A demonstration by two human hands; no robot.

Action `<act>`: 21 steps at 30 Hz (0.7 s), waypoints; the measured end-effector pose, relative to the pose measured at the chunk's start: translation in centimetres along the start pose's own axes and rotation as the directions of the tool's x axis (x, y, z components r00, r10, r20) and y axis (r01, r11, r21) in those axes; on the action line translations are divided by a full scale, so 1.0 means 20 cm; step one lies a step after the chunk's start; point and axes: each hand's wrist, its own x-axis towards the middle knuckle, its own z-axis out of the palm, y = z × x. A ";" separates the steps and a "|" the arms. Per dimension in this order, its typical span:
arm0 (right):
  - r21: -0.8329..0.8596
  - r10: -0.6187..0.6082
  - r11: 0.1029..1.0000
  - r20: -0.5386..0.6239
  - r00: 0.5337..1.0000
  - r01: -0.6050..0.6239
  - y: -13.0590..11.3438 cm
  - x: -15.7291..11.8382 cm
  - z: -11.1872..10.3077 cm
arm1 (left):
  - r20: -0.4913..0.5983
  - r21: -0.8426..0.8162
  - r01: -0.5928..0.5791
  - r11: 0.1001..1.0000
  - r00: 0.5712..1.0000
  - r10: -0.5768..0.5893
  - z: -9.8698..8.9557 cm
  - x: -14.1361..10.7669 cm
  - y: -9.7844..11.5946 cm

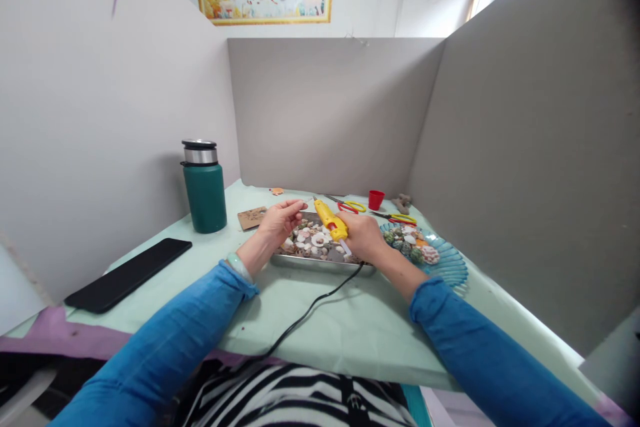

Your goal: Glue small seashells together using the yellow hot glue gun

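My right hand (364,236) grips a yellow glue gun (330,219), nozzle pointing up and left, its black cord (310,310) trailing toward me. My left hand (281,219) hovers over the metal tray (320,264) of seashells, fingers pinched together near the gun's tip; something small may sit between them, too small to tell. A blue shell-shaped glass plate (450,265) with glued shells lies right of the tray.
A green thermos (204,188) stands at the left, a black phone (129,273) nearer me. Two yellow-and-red scissors (399,217), a red cup (376,199) and a brown card (251,217) lie behind the tray. Grey partition walls enclose three sides.
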 end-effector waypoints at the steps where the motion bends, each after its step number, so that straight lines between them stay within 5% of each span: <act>1: -0.033 0.044 0.999 0.057 0.997 -0.043 0.00 0.00 0.00 | -0.005 0.006 0.004 1.000 1.000 -0.004 0.00 0.00 0.00; 6: -0.097 0.207 0.978 0.325 0.923 -0.186 0.03 0.03 0.02 | -0.026 0.020 0.017 1.000 1.000 -0.016 0.00 -0.01 0.00; 10: 0.144 0.161 0.963 0.372 0.914 -0.228 0.03 0.04 0.03 | -0.011 0.037 0.016 0.999 1.000 -0.015 0.01 -0.01 0.00; 15: 0.507 0.036 0.813 0.448 0.893 -0.287 -0.02 0.06 0.01 | 0.016 0.031 0.011 0.999 1.000 -0.011 0.02 -0.02 0.01; 21: 0.642 0.053 0.639 0.513 0.857 -0.424 0.02 0.07 0.06 | 0.039 0.015 -0.004 1.000 0.999 0.004 0.01 -0.02 0.01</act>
